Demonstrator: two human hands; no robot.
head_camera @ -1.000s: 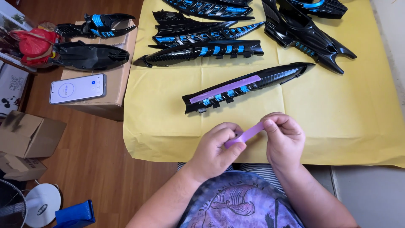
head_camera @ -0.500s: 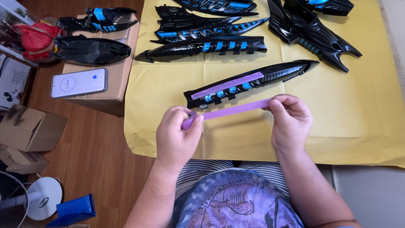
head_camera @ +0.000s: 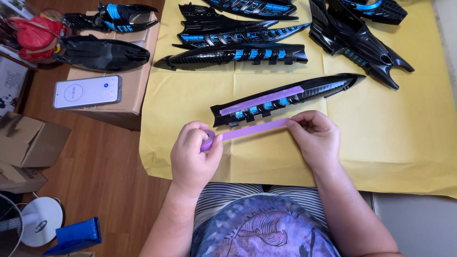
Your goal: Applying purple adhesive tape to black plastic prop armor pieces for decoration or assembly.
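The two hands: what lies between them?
In the head view, a taut strip of purple tape spans from the roll in the left hand to the right hand.

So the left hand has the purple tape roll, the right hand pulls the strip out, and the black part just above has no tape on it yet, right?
Not quite. The head view shows the black part already has a purple tape strip along its top. The rest stands: the left hand holds the tape roll, and the right hand pulls the strip out.
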